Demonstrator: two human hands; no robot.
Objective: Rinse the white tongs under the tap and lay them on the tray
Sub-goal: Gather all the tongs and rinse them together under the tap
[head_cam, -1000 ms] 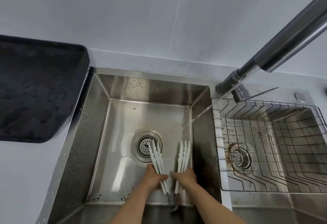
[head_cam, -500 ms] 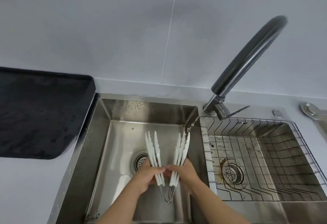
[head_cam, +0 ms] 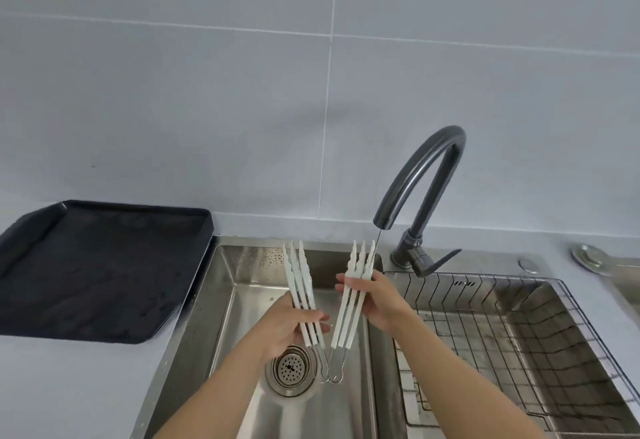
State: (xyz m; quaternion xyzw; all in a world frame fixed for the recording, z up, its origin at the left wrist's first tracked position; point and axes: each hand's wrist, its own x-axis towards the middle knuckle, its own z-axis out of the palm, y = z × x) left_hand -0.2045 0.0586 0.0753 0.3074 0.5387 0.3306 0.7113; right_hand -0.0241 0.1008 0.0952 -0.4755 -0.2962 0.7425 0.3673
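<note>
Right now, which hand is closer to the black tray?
Left. The left hand, holding one arm of the white tongs, is just past the black tray's sink-side edge; the right hand holds the other arm farther away, near the tap.

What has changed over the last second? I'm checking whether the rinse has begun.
The left hand and right hand lifted the white tongs from down by the drain up to the tap, right-side tips now at the thin stream. Unchanged: each hand grips one arm, water runs, black tray untouched.
</note>
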